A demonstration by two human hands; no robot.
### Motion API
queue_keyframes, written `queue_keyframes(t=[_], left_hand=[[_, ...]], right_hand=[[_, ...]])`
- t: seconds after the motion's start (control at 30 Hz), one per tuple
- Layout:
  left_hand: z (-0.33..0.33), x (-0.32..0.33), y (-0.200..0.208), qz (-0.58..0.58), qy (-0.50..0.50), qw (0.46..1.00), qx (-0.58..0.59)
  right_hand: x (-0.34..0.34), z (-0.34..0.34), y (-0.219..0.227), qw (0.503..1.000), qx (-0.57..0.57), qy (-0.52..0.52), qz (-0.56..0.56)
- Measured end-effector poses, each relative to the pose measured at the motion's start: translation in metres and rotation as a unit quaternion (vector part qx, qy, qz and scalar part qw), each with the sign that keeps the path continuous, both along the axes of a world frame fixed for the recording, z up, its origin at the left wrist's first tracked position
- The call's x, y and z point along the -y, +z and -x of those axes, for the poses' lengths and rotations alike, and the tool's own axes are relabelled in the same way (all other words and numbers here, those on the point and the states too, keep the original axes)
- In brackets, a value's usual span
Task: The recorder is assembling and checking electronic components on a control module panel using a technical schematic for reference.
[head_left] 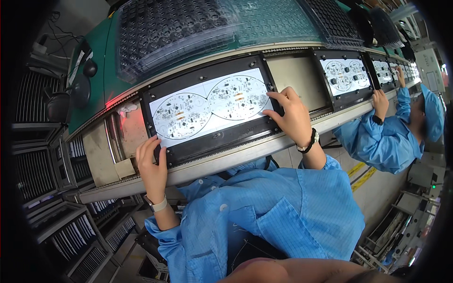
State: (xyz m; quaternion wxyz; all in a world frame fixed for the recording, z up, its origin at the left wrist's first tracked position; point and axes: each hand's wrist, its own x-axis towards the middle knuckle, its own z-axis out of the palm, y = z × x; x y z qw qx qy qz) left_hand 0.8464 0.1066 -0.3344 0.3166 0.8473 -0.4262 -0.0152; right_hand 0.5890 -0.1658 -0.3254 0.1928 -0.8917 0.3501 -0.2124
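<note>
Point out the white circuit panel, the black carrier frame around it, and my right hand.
white circuit panel (pixel 210 107), head view, bare strip between its two round boards.
black carrier frame (pixel 222 137), head view, lower rail.
right hand (pixel 292 115), head view, back of hand.

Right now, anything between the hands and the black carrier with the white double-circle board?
Nothing visible. The left hand already rests on the black carrier at its lower-left corner, and the right hand touches its right edge beside the white board.

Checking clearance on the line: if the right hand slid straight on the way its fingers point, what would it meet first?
Probably the white circuit panel: the right hand points leftward across the black carrier frame.
</note>
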Motion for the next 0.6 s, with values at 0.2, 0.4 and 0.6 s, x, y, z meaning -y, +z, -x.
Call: queue_keyframes(t=[0.2, 0.4, 0.6], left_hand=[[-0.008, -0.008, -0.001, -0.106, -0.114, 0.985, 0.070], [-0.015, 0.002, -0.001, -0.112, -0.154, 0.973, 0.132], [-0.018, 0.012, 0.010, -0.138, -0.189, 0.962, 0.139]], right_hand=[[0.022, 0.012, -0.013, 0.979, -0.059, 0.196, 0.002], [0.019, 0.001, -0.033, 0.981, -0.056, 0.171, 0.074], [0.020, -0.009, -0.028, 0.972, -0.113, 0.182, 0.092]])
